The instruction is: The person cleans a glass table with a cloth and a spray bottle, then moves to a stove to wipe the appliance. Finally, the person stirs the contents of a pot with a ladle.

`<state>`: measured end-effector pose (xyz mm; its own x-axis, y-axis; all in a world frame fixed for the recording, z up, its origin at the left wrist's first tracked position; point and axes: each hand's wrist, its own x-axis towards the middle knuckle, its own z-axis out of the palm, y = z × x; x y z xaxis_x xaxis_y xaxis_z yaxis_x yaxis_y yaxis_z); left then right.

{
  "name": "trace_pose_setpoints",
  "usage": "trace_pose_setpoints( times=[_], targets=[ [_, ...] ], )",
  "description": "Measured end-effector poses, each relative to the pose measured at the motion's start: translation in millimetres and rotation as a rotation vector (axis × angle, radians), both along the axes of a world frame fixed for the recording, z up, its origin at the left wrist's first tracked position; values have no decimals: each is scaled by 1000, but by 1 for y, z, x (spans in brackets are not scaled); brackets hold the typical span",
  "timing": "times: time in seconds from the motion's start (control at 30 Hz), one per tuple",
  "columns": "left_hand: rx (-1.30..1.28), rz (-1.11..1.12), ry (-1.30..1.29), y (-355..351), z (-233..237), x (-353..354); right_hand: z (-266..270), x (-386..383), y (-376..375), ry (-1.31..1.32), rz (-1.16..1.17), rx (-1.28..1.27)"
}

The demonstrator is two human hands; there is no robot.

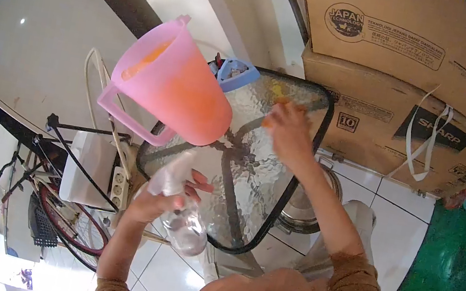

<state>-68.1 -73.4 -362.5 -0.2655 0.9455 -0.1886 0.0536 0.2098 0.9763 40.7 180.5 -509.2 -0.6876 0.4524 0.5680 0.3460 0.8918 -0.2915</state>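
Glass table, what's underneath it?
Under the black-rimmed textured glass table, black crossed support bars show, and a shiny metal pot sits partly beneath its edge. The ripples blur the rest.

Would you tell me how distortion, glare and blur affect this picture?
Head view: strong fisheye bending with black corners; overexposed glare at the lower left; the right hand on the glass table slightly motion-blurred; the pink jug reasonably sharp.

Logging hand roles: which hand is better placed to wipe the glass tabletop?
Right, probably: the right hand holds an orange cloth on the glass tabletop; the left hand is occupied with a clear bottle.
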Motion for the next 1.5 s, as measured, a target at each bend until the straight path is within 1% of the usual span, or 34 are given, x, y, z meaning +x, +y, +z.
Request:
trace_pose_setpoints(
  times=[0.07,0.13,0.17,0.2,0.23,0.3,0.33,0.37,0.4,0.47,0.5,0.57,0.6,0.63,0.67,0.73,0.77,0.83,0.87,0.9,0.93,0.97,1.0,1.07,1.13,1.17,1.2,1.23,1.3,1.33,1.4,1.43,1.47,1.5],
  targets=[
    [164,148,-1,-12,6,-2,13,-5,-39,-96,376,-289],
    [241,302,129,-24,2,-15,27,14,-101,-1,539,-574],
    [283,391,166,-29,0,-18,22,31,-119,60,699,-284],
    [298,391,150,-31,-3,-21,17,45,-125,115,853,10],
    [356,466,194,-33,-7,-24,11,43,-110,94,853,19],
    [418,552,210,-34,-16,-24,1,30,-56,-426,919,-284],
    [434,575,223,-32,-19,-23,16,43,-28,-145,695,-225],
    [446,598,239,-31,-22,-23,22,36,10,-184,496,-613],
    [378,558,288,-31,-25,-28,31,28,42,-140,327,-346],
    [381,560,225,-29,-22,-27,-8,13,93,162,56,390],
    [380,552,185,-28,-22,-27,0,15,79,149,63,405],
    [433,569,186,-29,-30,-30,27,24,3,-9,163,47],
    [436,563,175,-29,-30,-29,31,30,-37,-97,245,50],
    [437,558,163,-28,-32,-28,14,39,-83,12,316,-425],
    [441,560,144,-26,-36,-29,46,53,-114,-374,524,-427],
    [503,516,208,-22,-44,-32,32,90,-156,-171,684,54],
    [491,513,190,-22,-45,-30,27,88,-147,-186,679,40],
    [492,554,248,-23,-43,-27,32,62,-99,-160,723,-212],
    [529,557,242,-23,-50,-28,53,54,-70,-129,614,-23],
    [523,557,231,-26,-59,-27,25,44,-19,-58,516,-239],
    [547,614,197,-29,-68,-25,27,30,18,-149,237,-332],
    [572,672,164,-32,-76,-23,41,31,35,-35,165,-154],
    [606,669,167,-34,-84,-20,30,26,52,-45,166,-151],
    [622,698,195,-35,-95,-13,-8,14,81,34,7,429],
    [598,733,231,-38,-110,-12,28,9,1,-350,131,136],
    [608,744,227,-37,-117,-12,7,21,-43,-74,197,162],
    [652,721,198,-35,-125,-12,9,25,-84,-269,296,16],
    [696,696,171,-33,-135,-12,65,36,-132,-680,463,-274],
    [722,711,251,-39,-157,-17,40,77,-157,-369,736,-97],
    [684,687,200,-41,-159,-16,46,68,-140,-371,738,-93],
    [626,654,122,-46,-164,-14,67,34,-84,-574,667,-134],
    [623,654,119,-50,-169,-13,12,20,-40,-91,553,-560],
    [561,671,106,-52,-175,-12,42,2,-7,-165,432,-438],
    [501,689,95,-54,-178,-13,50,-7,18,-186,304,21]
  ],
)
